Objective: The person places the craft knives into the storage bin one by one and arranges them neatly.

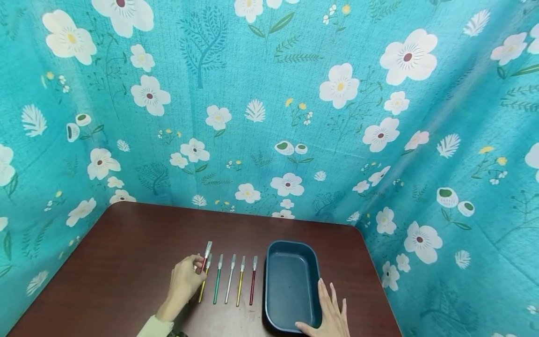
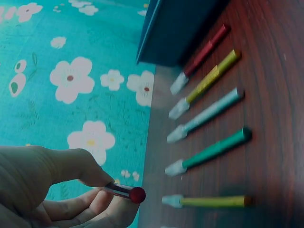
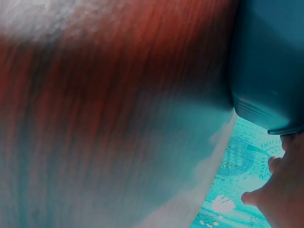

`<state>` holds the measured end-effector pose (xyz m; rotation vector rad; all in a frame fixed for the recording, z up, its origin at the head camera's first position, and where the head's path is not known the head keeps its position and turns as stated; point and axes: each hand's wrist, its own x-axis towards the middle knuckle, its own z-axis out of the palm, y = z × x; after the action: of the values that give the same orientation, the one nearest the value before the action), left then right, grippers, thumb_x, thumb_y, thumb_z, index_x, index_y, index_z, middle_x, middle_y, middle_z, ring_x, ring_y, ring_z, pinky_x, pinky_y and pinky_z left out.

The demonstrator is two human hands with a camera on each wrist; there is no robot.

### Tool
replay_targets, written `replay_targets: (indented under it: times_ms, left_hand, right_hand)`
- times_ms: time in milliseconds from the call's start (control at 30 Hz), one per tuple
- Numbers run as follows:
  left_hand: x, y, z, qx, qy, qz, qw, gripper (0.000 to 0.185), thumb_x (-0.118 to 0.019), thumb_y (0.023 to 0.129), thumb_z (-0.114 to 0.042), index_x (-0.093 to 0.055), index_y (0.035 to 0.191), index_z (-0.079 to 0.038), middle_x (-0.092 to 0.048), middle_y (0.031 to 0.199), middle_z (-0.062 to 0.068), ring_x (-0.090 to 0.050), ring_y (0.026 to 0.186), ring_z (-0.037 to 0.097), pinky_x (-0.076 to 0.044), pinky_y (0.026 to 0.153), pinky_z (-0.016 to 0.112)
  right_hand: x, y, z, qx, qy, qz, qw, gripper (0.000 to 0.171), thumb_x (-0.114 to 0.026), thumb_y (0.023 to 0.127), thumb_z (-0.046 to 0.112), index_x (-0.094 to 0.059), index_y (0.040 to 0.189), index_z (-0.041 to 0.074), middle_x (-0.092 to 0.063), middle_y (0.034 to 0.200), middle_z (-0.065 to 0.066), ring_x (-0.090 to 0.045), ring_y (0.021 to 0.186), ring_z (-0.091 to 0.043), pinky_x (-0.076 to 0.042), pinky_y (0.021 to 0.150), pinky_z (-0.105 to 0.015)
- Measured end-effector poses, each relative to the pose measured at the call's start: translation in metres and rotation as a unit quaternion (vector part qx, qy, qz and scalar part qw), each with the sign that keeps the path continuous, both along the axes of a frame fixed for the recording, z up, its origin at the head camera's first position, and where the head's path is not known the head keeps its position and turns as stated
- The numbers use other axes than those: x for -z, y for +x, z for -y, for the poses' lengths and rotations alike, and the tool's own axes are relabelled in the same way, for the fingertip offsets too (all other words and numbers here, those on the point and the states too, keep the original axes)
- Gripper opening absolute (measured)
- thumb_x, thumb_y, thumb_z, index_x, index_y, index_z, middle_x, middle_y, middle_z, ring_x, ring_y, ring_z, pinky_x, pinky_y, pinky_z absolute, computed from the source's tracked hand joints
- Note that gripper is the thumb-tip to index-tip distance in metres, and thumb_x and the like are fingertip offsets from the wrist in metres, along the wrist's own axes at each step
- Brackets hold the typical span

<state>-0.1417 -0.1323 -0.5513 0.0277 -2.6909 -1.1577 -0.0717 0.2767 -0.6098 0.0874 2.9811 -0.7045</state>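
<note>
The right hand (image 1: 328, 313) lies nearest, fingers straight and spread flat against the near right rim of a dark blue tray (image 1: 290, 285); it grips nothing. In the right wrist view only part of this hand (image 3: 285, 190) shows beside the tray's outer wall (image 3: 270, 61).

To the left, across the tray, the left hand (image 1: 185, 281) has its thumb and fingers curled round a red craft knife (image 1: 205, 259), pinching it and holding it lifted off the table (image 1: 126, 262), its capped tip pointing away from the person. The left wrist view shows the knife's round red butt end (image 2: 137, 194) poking out between the thumb and fingertips (image 2: 90, 173).

Between this hand and the tray, five more capped knives lie side by side on the wood: a yellow one (image 1: 203, 286) just beside the fingers, then green (image 1: 217, 281), silver (image 1: 229, 281), a second yellow (image 1: 240, 283) and red (image 1: 253, 283), the last close to the tray's left wall.

Beyond the table's far edge hangs a teal flowered cloth (image 1: 269, 117).
</note>
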Motion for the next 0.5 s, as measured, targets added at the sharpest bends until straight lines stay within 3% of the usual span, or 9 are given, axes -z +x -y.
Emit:
replay_targets:
  times_ms: [100, 233, 367, 500]
  left_hand:
    - [0.0, 0.001, -0.008, 0.007, 0.005, -0.012, 0.9999, 0.036, -0.077, 0.068, 0.007, -0.073, 0.104, 0.007, -0.073, 0.086, 0.008, -0.067, 0.072, 0.026, -0.053, 0.066, 0.042]
    - [0.0, 0.001, -0.018, 0.012, 0.021, -0.02, 0.9995, 0.036, -0.079, 0.068, 0.007, -0.075, 0.103, 0.005, -0.073, 0.085, 0.006, -0.058, 0.064, 0.014, -0.05, 0.061, 0.036]
    - [0.001, 0.002, -0.032, 0.027, 0.053, -0.018, 0.9981, 0.035, -0.077, 0.069, 0.007, -0.075, 0.104, 0.003, -0.073, 0.086, 0.005, -0.042, 0.052, 0.003, -0.04, 0.053, 0.027]
    - [0.001, 0.004, -0.049, 0.047, 0.079, -0.026, 0.9954, 0.035, -0.076, 0.07, 0.011, -0.073, 0.105, 0.006, -0.072, 0.087, 0.008, -0.035, 0.046, -0.001, -0.033, 0.046, 0.021]
  right_hand:
    - [0.001, -0.001, 0.0, 0.0, -0.004, -0.003, 1.0, 0.135, -0.08, 0.07, 0.078, -0.017, 0.169, 0.01, -0.024, 0.172, -0.02, -0.016, 0.156, -0.052, -0.003, 0.113, -0.082]
    - [0.001, -0.002, 0.0, 0.0, -0.018, 0.002, 1.0, 0.135, -0.081, 0.071, 0.076, -0.017, 0.169, 0.009, -0.023, 0.173, -0.02, -0.014, 0.156, -0.052, -0.001, 0.113, -0.082]
    - [0.001, -0.002, -0.001, 0.002, -0.024, 0.011, 1.0, 0.134, -0.082, 0.072, 0.075, -0.017, 0.169, 0.008, -0.022, 0.173, -0.02, -0.013, 0.156, -0.053, 0.001, 0.113, -0.082]
    - [0.001, 0.0, -0.002, 0.001, -0.023, 0.014, 1.0, 0.133, -0.082, 0.073, 0.073, -0.016, 0.169, 0.009, -0.021, 0.173, -0.02, -0.013, 0.156, -0.053, 0.0, 0.113, -0.081]
